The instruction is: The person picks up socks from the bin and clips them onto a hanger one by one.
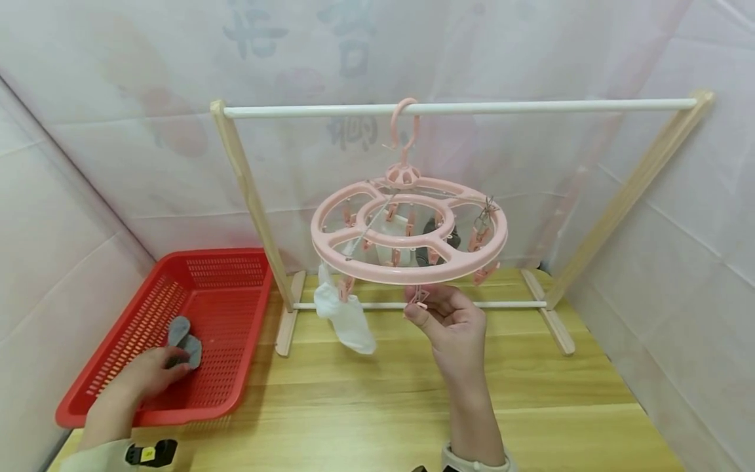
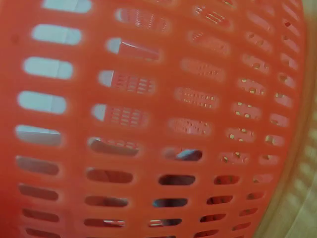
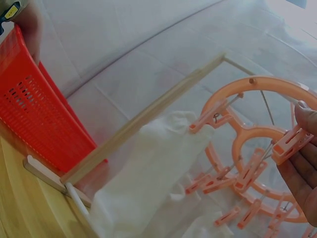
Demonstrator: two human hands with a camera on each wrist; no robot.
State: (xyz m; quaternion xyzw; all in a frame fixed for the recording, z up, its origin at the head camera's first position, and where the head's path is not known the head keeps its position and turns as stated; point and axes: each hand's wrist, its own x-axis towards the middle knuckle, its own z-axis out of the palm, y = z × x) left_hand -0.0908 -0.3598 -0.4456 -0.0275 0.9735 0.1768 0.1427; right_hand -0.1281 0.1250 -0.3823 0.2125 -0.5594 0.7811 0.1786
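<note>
In the head view my left hand (image 1: 144, 377) reaches into the red basket (image 1: 250, 354), its thumb and fingers around the near end of a grey sock (image 1: 187, 347). The basket's slotted wall (image 2: 168, 109) fills the left wrist view and hides most of that hand. My right hand (image 1: 457, 324) pinches a pink clothes peg (image 3: 291, 144) below the front rim of the round pink drying hanger (image 1: 407, 274). A white sock (image 1: 348, 321) hangs from a peg at the hanger's left front. Another white sock (image 1: 386, 239) and a dark grey sock (image 1: 454, 237) hang farther back.
The hanger hooks over the white bar (image 1: 531, 107) of a wooden-legged rack (image 1: 250, 196) on the wood-grain table (image 1: 330, 406). Several other pegs dangle from its rings. Pale curtains (image 1: 147, 131) surround the back and sides.
</note>
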